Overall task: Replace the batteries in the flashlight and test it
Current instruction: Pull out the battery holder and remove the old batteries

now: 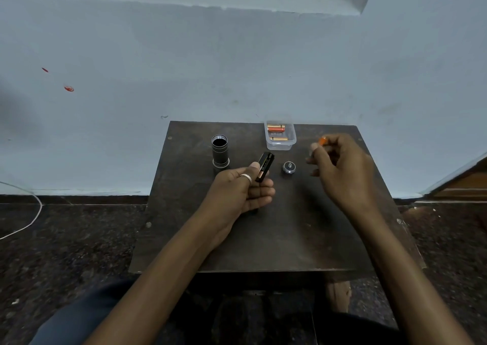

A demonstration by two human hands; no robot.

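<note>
My left hand (243, 190) grips a black battery holder (265, 166), tilted up and to the right, with one battery visible in it. My right hand (340, 165) pinches an orange battery (322, 141) above the right side of the table; only its tip shows. The black flashlight body (220, 151) stands upright with its open end up, left of the holder. Its round tail cap (288, 167) lies on the table between my hands. A clear plastic box (279, 136) at the back holds several orange batteries.
A small dark wooden table (263, 239) carries everything and stands against a pale blue wall. A white cable (31, 213) runs across the dark speckled floor on the left. A wooden edge (461, 184) shows at the far right.
</note>
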